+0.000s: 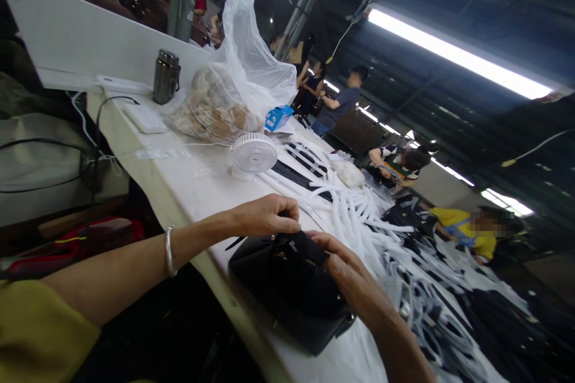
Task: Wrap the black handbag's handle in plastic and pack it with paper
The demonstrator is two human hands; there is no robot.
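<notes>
A black handbag [287, 293] with small gold-coloured metal fittings lies at the near edge of the white table. My left hand [272, 215], with a silver bangle on its wrist, is closed in a pinch at the bag's top edge. On the other side, my right hand [344, 263] has its fingers bent round a black strap [309, 246] at the top of the bag. The exact spot under my left fingertips is hard to make out. Just beyond my hands stands a small white fan [254, 154].
White foam tubes [354, 209] and black straps [296, 176] spread along the table [197, 182]. A clear plastic bag of brownish pieces [220, 108], a blue box [277, 118] and a dark flask [166, 76] stand farther back. Several people work beyond the table.
</notes>
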